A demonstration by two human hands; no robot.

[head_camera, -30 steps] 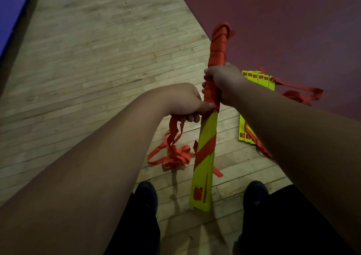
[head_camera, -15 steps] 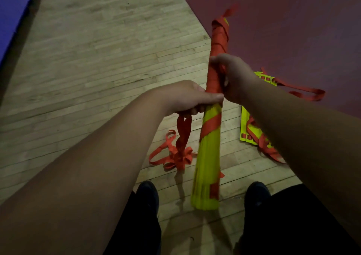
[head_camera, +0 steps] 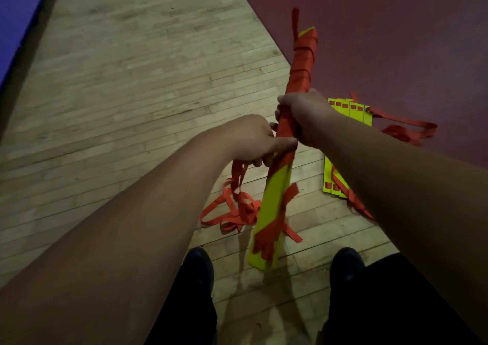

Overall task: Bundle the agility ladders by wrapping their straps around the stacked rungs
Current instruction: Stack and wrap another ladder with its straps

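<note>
Right hand (head_camera: 309,117) is closed around the stack of flat yellow-green plastic rungs (head_camera: 274,207), gripping it mid-length at the lower edge of the wrap. The stack is tilted, running from 6 o'clock near the feet up to 1 o'clock of frame. Above the right hand it's fully covered in tight turns of orange webbing strap (head_camera: 301,65), and a short strap tail sticks up past the top end. The lower half is mostly bare yellow, with a few slack diagonal orange crossings near the bottom end.

Left hand (head_camera: 253,138) is at 9 o'clock of the right hand, right up against it. Its thumb lies across the stack just under the wrapped section. Its fingers are curled round the free run of strap, which drops from under the hand into a loose orange tangle (head_camera: 244,210). The tangle sits on the pale wooden plank floor (head_camera: 132,80), at 9 o'clock of the stack's lower half.

Second stack of yellow-green rungs (head_camera: 351,109) lies flat on the floor at 3 o'clock of the hands, slightly fanned and partly hidden by the right forearm. Its slack orange strap (head_camera: 398,132) trails towards 3 o'clock onto the dark red floor surface (head_camera: 383,41), which fills 12 to 3 o'clock. There's a blue strip (head_camera: 15,6) in the 10 o'clock corner.

Two black shoes (head_camera: 198,268) are at 6 o'clock, one either side of the held stack's bottom end. Can't tell if that end touches the floor.
</note>
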